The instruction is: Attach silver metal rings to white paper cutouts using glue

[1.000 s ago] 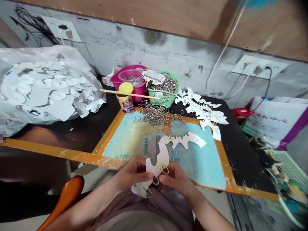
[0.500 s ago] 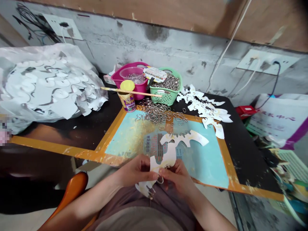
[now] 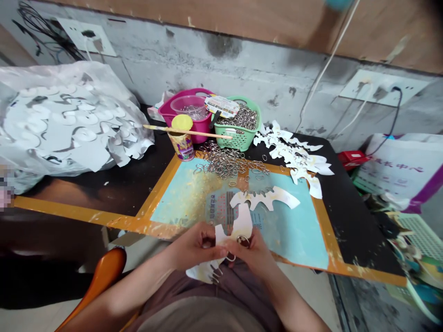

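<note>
At the table's front edge, my left hand (image 3: 202,246) pinches a white jagged cut-out piece (image 3: 242,220) between thumb and fingers. My right hand (image 3: 254,253) is closed on the same piece from the other side, its thumb close to the left thumb. Small metal rings (image 3: 244,240) show beside the right thumb and below it; my fingers partly cover them. The piece's lower end, with several narrow prongs, hangs over my lap. Just beyond my hands, another white cut-out (image 3: 266,199) lies on the light-blue mat (image 3: 297,235).
Loose metal rings (image 3: 226,163) are heaped before a green basket (image 3: 235,138) of more rings. Beside it are a pink basket (image 3: 200,136) and a cup (image 3: 183,146) with a brush (image 3: 194,133) across it. White cut-outs (image 3: 294,154) lie right; a full plastic bag (image 3: 69,115) stands left.
Both hands keep their hold on the piece. Its lower end has swung a little to the left, and the ring beside my right thumb shows more fully.
</note>
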{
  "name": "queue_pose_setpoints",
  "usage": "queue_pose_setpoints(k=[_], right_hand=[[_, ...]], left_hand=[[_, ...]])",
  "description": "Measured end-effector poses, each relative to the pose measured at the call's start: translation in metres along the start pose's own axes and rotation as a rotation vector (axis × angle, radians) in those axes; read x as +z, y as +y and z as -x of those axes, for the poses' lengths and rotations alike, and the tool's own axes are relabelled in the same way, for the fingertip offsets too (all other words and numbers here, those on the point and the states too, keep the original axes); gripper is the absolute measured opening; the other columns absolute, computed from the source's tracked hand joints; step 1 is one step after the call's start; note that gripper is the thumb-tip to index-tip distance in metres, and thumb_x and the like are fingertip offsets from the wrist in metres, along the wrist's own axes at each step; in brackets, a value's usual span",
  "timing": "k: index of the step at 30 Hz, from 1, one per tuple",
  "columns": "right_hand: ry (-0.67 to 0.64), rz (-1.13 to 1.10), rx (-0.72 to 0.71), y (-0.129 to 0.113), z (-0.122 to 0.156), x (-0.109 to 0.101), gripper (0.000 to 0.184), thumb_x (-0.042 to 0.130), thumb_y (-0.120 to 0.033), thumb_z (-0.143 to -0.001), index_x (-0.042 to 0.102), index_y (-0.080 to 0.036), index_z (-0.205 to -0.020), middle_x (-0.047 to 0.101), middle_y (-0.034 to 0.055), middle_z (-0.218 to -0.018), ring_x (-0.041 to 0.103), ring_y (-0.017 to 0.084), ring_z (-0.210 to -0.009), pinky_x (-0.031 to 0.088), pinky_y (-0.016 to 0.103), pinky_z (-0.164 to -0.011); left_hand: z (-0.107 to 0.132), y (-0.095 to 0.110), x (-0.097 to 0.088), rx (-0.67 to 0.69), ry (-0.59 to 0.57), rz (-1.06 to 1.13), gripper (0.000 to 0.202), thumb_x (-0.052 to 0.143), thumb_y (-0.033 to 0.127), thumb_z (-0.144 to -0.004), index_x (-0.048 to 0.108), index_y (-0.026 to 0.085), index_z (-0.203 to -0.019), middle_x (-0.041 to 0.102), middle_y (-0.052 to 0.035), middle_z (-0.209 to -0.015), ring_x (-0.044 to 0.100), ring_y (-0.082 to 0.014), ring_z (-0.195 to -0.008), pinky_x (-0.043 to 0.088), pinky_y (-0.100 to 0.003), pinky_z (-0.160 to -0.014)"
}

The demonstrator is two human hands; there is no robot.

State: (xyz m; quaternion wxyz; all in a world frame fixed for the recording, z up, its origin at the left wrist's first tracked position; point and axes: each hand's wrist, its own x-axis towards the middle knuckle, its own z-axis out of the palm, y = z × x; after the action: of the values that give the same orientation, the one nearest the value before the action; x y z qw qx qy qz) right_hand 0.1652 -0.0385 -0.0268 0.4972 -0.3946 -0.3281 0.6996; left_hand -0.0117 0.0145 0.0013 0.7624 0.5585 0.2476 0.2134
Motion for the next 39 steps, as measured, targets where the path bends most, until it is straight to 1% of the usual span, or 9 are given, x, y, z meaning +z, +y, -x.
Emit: queue_pose_setpoints(k=[4, 9, 14, 17, 21, 25, 27, 35, 39], right_hand=[[0.083, -0.089, 0.066, 0.002, -0.006, 0.004, 0.032, 0.086, -0.043, -0.069, 0.068, -0.019, -0.08, 0.06, -0.0023, -0.062, 0.05, 0.01, -0.047, 0.043, 0.021, -0.039], [-0.056, -0.154, 0.052, 0.006, -0.011, 0.005, 0.051, 0.078, -0.068, -0.069, 0.069, -0.019, -0.084, 0.064, 0.0019, -0.074, 0.058, 0.016, -0.064, 0.05, 0.028, -0.06], [0.075, 0.115, -0.051, 0.012, -0.007, 0.013, 0.032, 0.085, -0.039, -0.072, 0.062, -0.018, -0.067, 0.057, -0.0035, -0.061, 0.047, 0.01, -0.056, 0.039, 0.022, -0.056], [0.212, 0.267, -0.116, 0.014, -0.004, 0.014, 0.025, 0.077, -0.038, -0.08, 0.063, -0.018, -0.075, 0.058, -0.0026, -0.064, 0.05, 0.011, -0.057, 0.04, 0.023, -0.054], [0.299, 0.481, -0.276, 0.011, -0.001, 0.011, 0.014, 0.07, -0.031, -0.085, 0.066, -0.02, -0.092, 0.063, 0.0005, -0.076, 0.056, 0.014, -0.063, 0.046, 0.025, -0.055], [0.29, 0.815, -0.57, 0.003, 0.002, 0.008, 0.006, 0.065, -0.02, -0.087, 0.069, -0.019, -0.092, 0.064, 0.0064, -0.095, 0.061, 0.018, -0.08, 0.049, 0.028, -0.067], [0.286, 0.877, -0.634, 0.0, 0.003, 0.008, 0.009, 0.064, -0.018, -0.087, 0.07, -0.019, -0.094, 0.063, 0.0068, -0.096, 0.062, 0.019, -0.083, 0.049, 0.029, -0.07], [0.206, 0.804, -0.572, -0.005, 0.009, 0.005, 0.023, 0.058, -0.016, -0.082, 0.065, -0.02, -0.104, 0.061, 0.0082, -0.098, 0.058, 0.022, -0.083, 0.047, 0.031, -0.067], [0.265, 0.843, -0.497, -0.006, 0.004, 0.004, 0.011, 0.062, -0.019, -0.087, 0.069, -0.021, -0.095, 0.061, 0.0051, -0.087, 0.057, 0.018, -0.072, 0.043, 0.027, -0.059]], left_hand=[[-0.003, -0.006, 0.001, -0.049, 0.033, 0.026, 0.037, 0.076, 0.049, -0.081, 0.077, 0.012, -0.078, 0.072, -0.0071, -0.069, 0.06, -0.0142, -0.059, 0.044, -0.021, -0.053], [-0.009, -0.019, 0.004, -0.08, 0.403, 0.206, 0.043, 0.079, 0.054, -0.075, 0.073, 0.012, -0.077, 0.069, -0.0049, -0.065, 0.059, -0.0131, -0.052, 0.046, -0.022, -0.05], [-0.007, -0.027, 0.002, -0.058, 0.715, 0.144, 0.061, 0.065, 0.075, -0.076, 0.068, 0.014, -0.074, 0.059, 0.0, -0.061, 0.047, -0.0095, -0.049, 0.033, -0.019, -0.042], [-0.002, -0.024, -0.002, -0.003, 0.609, 0.064, 0.063, 0.069, 0.076, -0.069, 0.07, 0.014, -0.08, 0.063, -0.0035, -0.073, 0.055, -0.0145, -0.061, 0.038, -0.021, -0.048], [0.002, -0.016, -0.003, 0.072, 0.425, -0.209, 0.036, 0.078, 0.048, -0.076, 0.068, 0.014, -0.077, 0.061, -0.002, -0.074, 0.056, -0.0166, -0.073, 0.043, -0.023, -0.062], [0.003, -0.014, 0.003, 0.094, 0.418, -0.299, 0.025, 0.068, 0.039, -0.087, 0.067, 0.014, -0.083, 0.061, -0.0009, -0.076, 0.053, -0.015, -0.07, 0.041, -0.023, -0.061], [0.004, -0.013, 0.007, 0.089, 0.44, -0.366, 0.023, 0.065, 0.036, -0.088, 0.069, 0.014, -0.086, 0.062, -0.0018, -0.078, 0.053, -0.0155, -0.072, 0.041, -0.023, -0.062], [0.005, -0.009, 0.012, 0.115, 0.552, -0.593, 0.019, 0.064, 0.03, -0.089, 0.064, 0.017, -0.075, 0.058, 0.0008, -0.072, 0.052, -0.015, -0.069, 0.038, -0.023, -0.061], [0.004, -0.011, 0.012, 0.128, 0.571, -0.62, 0.016, 0.064, 0.027, -0.09, 0.063, 0.018, -0.076, 0.06, 0.0008, -0.075, 0.054, -0.0155, -0.07, 0.039, -0.023, -0.062]])
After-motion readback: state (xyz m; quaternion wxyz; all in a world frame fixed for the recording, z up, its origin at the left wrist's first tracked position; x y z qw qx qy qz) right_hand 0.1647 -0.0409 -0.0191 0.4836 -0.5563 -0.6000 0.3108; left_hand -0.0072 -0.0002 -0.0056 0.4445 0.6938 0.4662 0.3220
